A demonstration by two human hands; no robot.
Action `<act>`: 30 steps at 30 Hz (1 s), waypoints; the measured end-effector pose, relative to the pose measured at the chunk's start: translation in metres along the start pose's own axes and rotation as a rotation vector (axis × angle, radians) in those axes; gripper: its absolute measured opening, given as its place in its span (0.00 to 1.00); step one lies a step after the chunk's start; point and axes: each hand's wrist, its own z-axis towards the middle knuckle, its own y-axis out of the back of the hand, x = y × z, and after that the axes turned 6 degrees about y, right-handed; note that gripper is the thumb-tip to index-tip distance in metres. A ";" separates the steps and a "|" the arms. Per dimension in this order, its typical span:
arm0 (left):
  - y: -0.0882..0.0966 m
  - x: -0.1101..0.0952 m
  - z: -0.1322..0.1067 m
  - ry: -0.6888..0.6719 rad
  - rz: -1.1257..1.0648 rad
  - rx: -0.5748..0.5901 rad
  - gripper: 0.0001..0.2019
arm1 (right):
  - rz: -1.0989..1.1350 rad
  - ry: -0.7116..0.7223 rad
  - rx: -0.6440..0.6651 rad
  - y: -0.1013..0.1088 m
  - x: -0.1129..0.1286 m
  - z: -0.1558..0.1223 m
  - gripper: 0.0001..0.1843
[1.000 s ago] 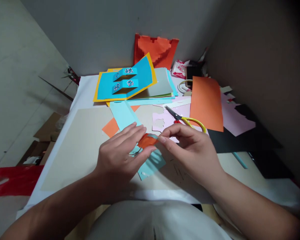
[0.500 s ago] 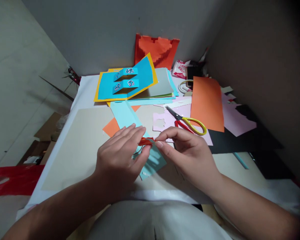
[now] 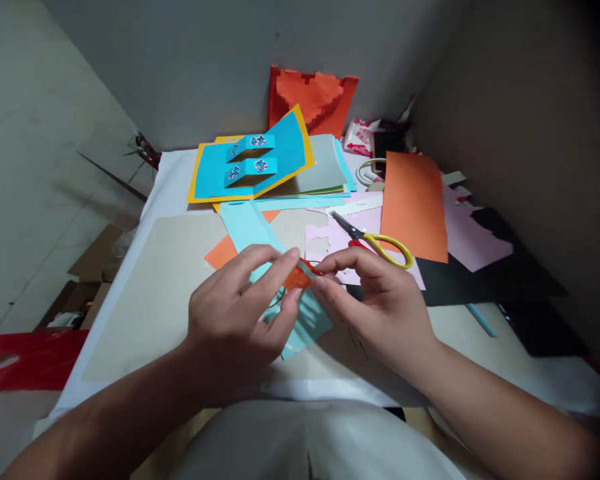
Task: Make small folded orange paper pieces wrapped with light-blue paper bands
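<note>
A small folded piece of orange-red paper (image 3: 298,277), with a pale strip along its upper side, is held up between my two hands. My left hand (image 3: 237,307) has its left part between thumb and forefinger, the other fingers bent above. At its right end, the thumb and forefinger of my right hand (image 3: 380,297) are closed in a pinch. A thin dark curved line shows below the paper by my left thumb; what it is I cannot tell. Beneath both hands lies a light blue paper strip (image 3: 250,227). Yellow-handled scissors (image 3: 387,247) lie just beyond my right hand.
A blue and yellow pop-up card (image 3: 210,177) rests open on stacked papers at the back. Behind it, a red pop-up card (image 3: 313,100) leans on the wall. To the right are an orange sheet (image 3: 415,207), cut pink paper (image 3: 473,233) and black paper (image 3: 500,267).
The fingers of my left hand have lifted and bent from lying flat over the orange-red paper, so more of it shows. The paper is now tilted, and my right hand keeps its pinch.
</note>
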 end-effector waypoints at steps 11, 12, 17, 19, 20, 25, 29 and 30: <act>0.006 0.005 -0.005 -0.009 0.050 0.309 0.08 | -0.165 0.158 0.111 -0.003 -0.003 -0.003 0.07; 0.006 0.005 -0.005 -0.005 0.041 0.311 0.08 | -0.171 0.170 0.117 -0.003 -0.003 -0.004 0.07; 0.006 0.003 0.000 -0.017 0.030 0.316 0.07 | -0.191 0.233 0.139 -0.002 -0.003 -0.004 0.08; 0.006 0.003 0.002 -0.010 0.031 0.336 0.07 | -0.200 0.248 0.161 -0.003 -0.003 -0.004 0.07; 0.007 0.003 0.003 0.003 0.031 0.354 0.07 | -0.204 0.252 0.172 -0.003 -0.003 -0.004 0.06; 0.012 0.001 0.006 0.130 -0.032 0.518 0.07 | -0.196 0.258 0.212 -0.005 -0.005 -0.005 0.07; 0.014 0.001 0.008 0.266 -0.096 0.664 0.08 | -0.185 0.264 0.239 -0.006 -0.008 -0.008 0.06; 0.015 0.002 0.009 0.297 -0.103 0.698 0.08 | -0.183 0.268 0.250 -0.007 -0.009 -0.008 0.06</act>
